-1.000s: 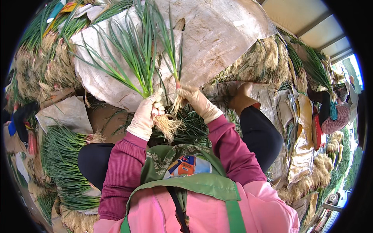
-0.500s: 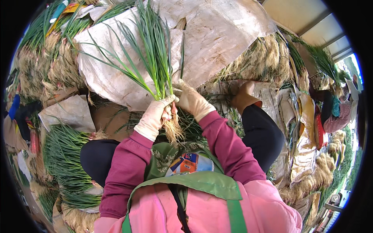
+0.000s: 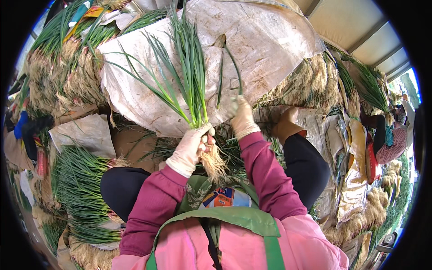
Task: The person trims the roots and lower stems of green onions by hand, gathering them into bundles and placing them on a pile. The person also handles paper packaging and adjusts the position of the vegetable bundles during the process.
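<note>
My left hand [image 3: 189, 147], in a pale glove, is closed around a bunch of green onions [image 3: 193, 85] at the white bulb end. Their long green leaves point away from me over the sheet, and the stringy roots [image 3: 213, 163] hang below my fingers. To the right of the bunch and apart from it is my gloved right hand [image 3: 243, 119], its fingertips smeared by motion. A single loose green leaf [image 3: 236, 67] sticks up from those fingers. Another thin leaf [image 3: 220, 83] shows between the bunch and my right hand, against the sheet.
A dirty whitish sheet [image 3: 265, 49] covers the pile in front of me. Stacked green onions [image 3: 81, 189] lie at my left, with more rooty bundles [image 3: 310, 78] far right. Other people's limbs [image 3: 31, 135] show at the left edge. My boot [image 3: 288, 125] rests right of my hand.
My right hand has moved away from the bunch to the right, with a loose leaf at its fingers. My left hand still grips the bunch; the whole view has shifted slightly.
</note>
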